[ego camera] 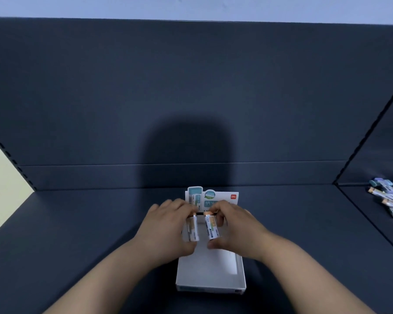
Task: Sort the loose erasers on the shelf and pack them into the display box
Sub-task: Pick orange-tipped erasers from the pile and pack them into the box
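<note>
A white display box (241, 277) lies on the dark shelf in front of me, with its printed header card (222, 196) standing up at the far end. My left hand (168, 230) grips a white wrapped eraser (192, 230) over the box's far left part. My right hand (238, 225) pinches a second eraser (212, 225), white with an orange end, right beside the first. Both erasers point lengthwise toward the header card. The near half of the box interior shows bare white.
Several loose erasers (388, 198) lie in a heap on the shelf at the far right, past a dark divider line. The shelf's back panel (191, 98) rises behind the box. The shelf's left end (32, 186) borders a pale wall.
</note>
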A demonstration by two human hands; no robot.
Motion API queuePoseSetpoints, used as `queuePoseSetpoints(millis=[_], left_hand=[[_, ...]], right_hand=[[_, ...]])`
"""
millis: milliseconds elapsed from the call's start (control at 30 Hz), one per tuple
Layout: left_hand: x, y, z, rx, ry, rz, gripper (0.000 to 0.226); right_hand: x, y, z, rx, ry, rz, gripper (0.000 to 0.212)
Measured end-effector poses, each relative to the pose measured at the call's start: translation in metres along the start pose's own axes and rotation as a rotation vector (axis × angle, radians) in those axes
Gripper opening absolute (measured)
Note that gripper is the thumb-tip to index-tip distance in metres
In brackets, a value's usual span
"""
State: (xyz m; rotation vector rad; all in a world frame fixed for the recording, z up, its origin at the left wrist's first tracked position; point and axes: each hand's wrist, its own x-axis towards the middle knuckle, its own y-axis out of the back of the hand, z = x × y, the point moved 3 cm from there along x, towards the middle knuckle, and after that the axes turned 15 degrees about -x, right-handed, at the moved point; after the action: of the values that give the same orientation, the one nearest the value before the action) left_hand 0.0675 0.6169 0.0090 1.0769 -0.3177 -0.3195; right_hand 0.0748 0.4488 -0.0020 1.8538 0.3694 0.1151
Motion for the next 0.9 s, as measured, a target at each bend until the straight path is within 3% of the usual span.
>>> queuePoseSetpoints(millis=[267,433,600,900], left_hand=[[0.000,-0.007,0.003,-0.165,0.076,-0.020,0.057],[-0.003,-0.001,0.004,-0.124,0.074,0.006,0.059],[-0.006,-0.002,0.000,-0.094,0.064,-0.003,0.075],[-0.007,-0.001,0.005,-0.122,0.050,0.012,0.073]], right_hand=[[-0.003,0.003,-0.009,-0.059,0.041,0.017,0.061],[-0.004,0.002,-0.009,-0.062,0.022,0.007,0.062],[-0.004,-0.001,-0.008,-0.066,0.011,0.004,0.062],[-0.007,-0.004,-0.007,-0.027,-0.008,0.019,0.061]])
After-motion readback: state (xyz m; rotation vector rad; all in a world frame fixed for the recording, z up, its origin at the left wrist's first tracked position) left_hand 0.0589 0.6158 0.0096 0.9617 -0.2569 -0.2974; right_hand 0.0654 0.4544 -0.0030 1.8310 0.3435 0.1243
